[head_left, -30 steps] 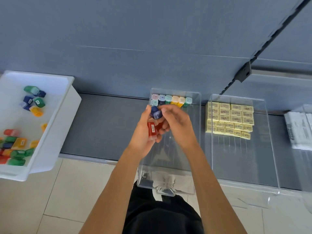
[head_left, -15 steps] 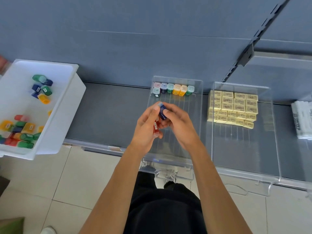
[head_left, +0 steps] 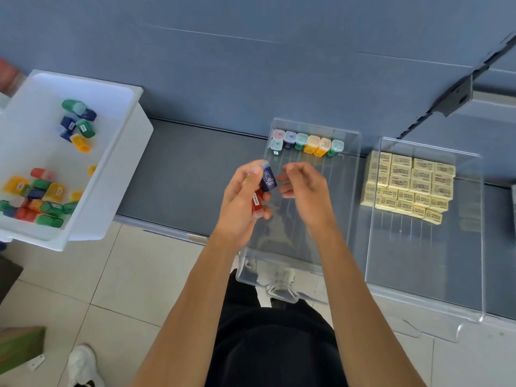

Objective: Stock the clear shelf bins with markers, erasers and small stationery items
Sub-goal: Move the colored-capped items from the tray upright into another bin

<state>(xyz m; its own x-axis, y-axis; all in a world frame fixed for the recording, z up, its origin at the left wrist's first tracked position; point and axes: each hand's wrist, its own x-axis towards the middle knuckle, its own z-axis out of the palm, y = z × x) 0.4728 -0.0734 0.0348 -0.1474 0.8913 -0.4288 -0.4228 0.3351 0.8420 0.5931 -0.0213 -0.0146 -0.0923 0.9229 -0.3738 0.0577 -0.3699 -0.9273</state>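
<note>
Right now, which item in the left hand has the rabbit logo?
The blue item, uppermost in the left hand; the red item below it shows none.

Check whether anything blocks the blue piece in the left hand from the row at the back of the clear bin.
Nothing visible does. The blue piece is in the left hand above the bin, with only bare bin floor between it and the row. The right hand hovers to its right, off that line.
</note>
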